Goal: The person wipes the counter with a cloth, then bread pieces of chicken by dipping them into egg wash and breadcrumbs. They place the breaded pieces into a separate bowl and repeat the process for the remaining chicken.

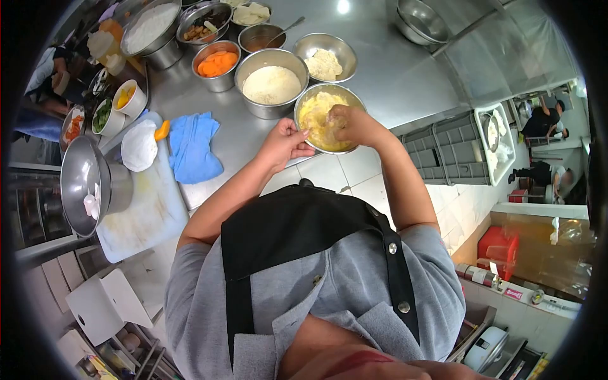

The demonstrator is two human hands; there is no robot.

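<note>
A metal bowl (360, 101) of wet yellow mixture (320, 126) stands at the front edge of the steel table. My left hand (286, 145) grips its rim from the left, thumb on top. Inside the bowl, my right hand (350, 125) has its fingers curled and coated in the mixture; what they close on is hidden. Just behind is a deeper metal bowl (272, 109) of pale crumbs or coarse flour (272, 84). Beside that, to the right, a shallow bowl (351, 59) contains a pale yellow floury heap (323, 64).
Orange slices (216, 64) fill a small metal bowl at back left, among other ingredient bowls. A blue cloth (193, 147) and a cutting board (144, 215) lie left. Grey crates (437, 155) stand right. Other people (548, 120) are far right.
</note>
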